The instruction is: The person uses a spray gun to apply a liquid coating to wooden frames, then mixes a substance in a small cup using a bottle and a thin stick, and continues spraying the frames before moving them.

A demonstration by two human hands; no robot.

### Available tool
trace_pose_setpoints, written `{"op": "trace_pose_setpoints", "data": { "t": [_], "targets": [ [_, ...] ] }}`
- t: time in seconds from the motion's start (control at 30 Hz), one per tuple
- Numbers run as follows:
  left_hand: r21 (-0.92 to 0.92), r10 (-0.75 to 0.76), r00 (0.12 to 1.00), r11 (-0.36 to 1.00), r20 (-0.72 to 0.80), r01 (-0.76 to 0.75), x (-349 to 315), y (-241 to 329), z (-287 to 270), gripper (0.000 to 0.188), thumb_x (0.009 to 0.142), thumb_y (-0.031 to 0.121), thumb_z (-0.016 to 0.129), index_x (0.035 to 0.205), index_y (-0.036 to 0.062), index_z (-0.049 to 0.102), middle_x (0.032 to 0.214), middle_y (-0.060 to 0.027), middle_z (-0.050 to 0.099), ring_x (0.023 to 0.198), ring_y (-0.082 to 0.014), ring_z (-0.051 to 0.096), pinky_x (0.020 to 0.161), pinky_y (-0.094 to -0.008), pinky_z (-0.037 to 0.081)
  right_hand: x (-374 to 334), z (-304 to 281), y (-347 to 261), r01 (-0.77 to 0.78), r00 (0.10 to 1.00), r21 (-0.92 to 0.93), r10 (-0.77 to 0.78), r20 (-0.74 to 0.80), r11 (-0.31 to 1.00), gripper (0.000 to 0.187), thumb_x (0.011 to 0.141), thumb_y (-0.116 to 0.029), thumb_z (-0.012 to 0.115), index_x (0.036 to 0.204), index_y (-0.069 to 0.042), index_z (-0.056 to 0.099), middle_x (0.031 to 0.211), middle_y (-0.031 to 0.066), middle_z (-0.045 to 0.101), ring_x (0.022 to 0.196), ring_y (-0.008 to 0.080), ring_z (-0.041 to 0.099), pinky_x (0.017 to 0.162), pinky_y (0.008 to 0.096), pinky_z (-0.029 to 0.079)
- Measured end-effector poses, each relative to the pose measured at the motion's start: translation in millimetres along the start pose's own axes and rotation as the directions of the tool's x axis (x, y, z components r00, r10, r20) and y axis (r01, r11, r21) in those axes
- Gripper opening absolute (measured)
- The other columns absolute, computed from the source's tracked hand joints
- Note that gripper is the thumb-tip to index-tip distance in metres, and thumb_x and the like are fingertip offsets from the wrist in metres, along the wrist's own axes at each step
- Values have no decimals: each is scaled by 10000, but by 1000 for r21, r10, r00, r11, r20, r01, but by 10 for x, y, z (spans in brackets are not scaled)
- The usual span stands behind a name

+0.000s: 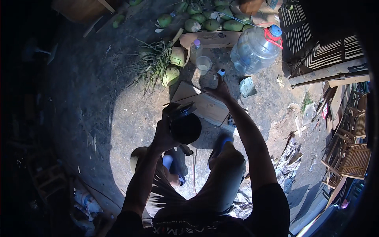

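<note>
Left hand [161, 132] grips dark container [185, 129]; right hand [220, 91], closure cannot be told. Leftward swing could tip the cup [203, 64] just beyond it.

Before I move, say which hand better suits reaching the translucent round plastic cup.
Probably the right hand: it extends near the cup, while the left hand holds a dark, rounded container.

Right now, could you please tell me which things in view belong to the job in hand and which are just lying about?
Apparently in use:
dark round container, in the left hand
small white dark-topped item at the right hand, grip unclear
possibly the plastic cup nearby

Apparently just lying about:
green coconuts
large blue-capped jug
slatted chairs
</note>
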State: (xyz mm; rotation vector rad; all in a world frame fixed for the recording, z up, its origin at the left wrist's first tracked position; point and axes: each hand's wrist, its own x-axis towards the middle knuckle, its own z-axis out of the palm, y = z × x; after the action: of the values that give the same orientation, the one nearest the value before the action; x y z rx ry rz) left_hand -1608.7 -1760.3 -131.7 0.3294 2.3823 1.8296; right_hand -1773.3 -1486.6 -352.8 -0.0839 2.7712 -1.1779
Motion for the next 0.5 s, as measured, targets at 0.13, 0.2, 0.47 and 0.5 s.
{"op": "trace_pose_setpoints", "data": {
  "t": [0.13, 0.2, 0.47, 0.5],
  "targets": [
    [20, 40, 999, 999, -4, -40, 25, -397, -5, 1177, 602, 202, 984, 1516, 70, 256, 1359, -156, 587, 1211, -259, 632, 1021, -392, 516, 578, 514, 137, 62, 984, 130, -39, -174, 990, 1225, 588, -457, 945, 1512, 14, 294, 1429, 285, 495, 1274, 447, 542, 1059, 487, 463],
    [36, 28, 999, 999, 36, -30, 98, -499, -2, 1104, 573, 204, 991, 1463, 66, 351, 1348, -132, 550, 1239, -240, 584, 1050, -401, 482, 877, 681, 420, 191, 930, 145, -131, -345, 971, 1204, 594, -444, 947, 1503, 14, 304, 1394, 266, 534, 1259, 436, 556, 1051, 488, 465],
    [239, -228, 958, 934, -172, 266, 62, -513, -332, 1177, 596, 271, 984, 1485, 40, 249, 1265, -139, 642, 1178, -243, 640, 1048, -399, 492, 807, 816, 133, 296, 897, 364, -127, -424, 883, 684, 752, -246, 875, 1307, -32, 539, 1195, 162, 693, 1073, 275, 698, 909, 400, 557],
    [237, -257, 946, 924, -198, 301, 66, -572, -372, 1224, 603, 277, 979, 1514, 34, 199, 1250, -148, 664, 1159, -264, 665, 1035, -406, 508, 703, 626, -46, 345, 886, 384, -162, -435, 857, 665, 767, -226, 867, 1309, -33, 535, 1191, 152, 694, 1080, 257, 695, 913, 398, 555]
  ]
}}
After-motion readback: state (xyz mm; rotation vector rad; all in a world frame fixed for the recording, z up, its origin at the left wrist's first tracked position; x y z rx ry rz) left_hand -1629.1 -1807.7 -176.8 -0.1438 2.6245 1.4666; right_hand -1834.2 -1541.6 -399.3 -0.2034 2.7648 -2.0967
